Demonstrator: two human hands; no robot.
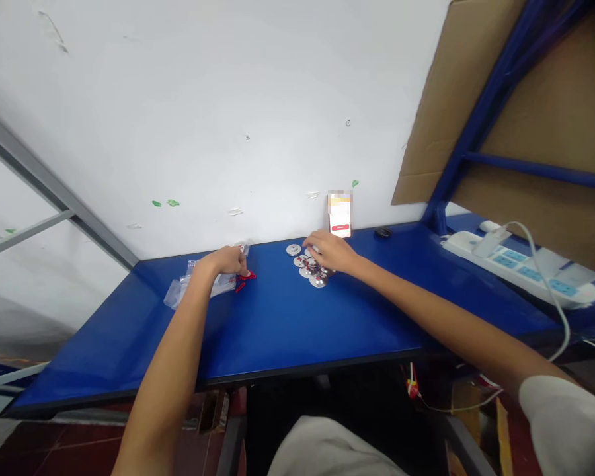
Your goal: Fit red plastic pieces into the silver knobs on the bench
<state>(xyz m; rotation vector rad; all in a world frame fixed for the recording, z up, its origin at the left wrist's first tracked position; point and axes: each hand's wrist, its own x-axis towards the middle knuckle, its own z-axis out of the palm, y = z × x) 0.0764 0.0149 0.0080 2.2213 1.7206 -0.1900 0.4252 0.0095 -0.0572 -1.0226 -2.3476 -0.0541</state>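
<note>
Left hand (225, 261) curled by plastic bags (198, 287), grip unclear, red cord (244, 281) just beside; right hand (331, 252) half-open over metal discs (310, 268), piled within easy reach.

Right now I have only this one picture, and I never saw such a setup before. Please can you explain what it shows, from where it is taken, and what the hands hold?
This picture comes from a camera worn on a person's head, looking forward and down, so both arms enter from below. There is no machine, only bare hands. The left hand is at a red cord, beside clear plastic bags; it may be pinching the cord, but I cannot be sure. The right hand rests on a small pile of round metal discs. These things lie on a blue table, with a white power strip at its right end.
</note>
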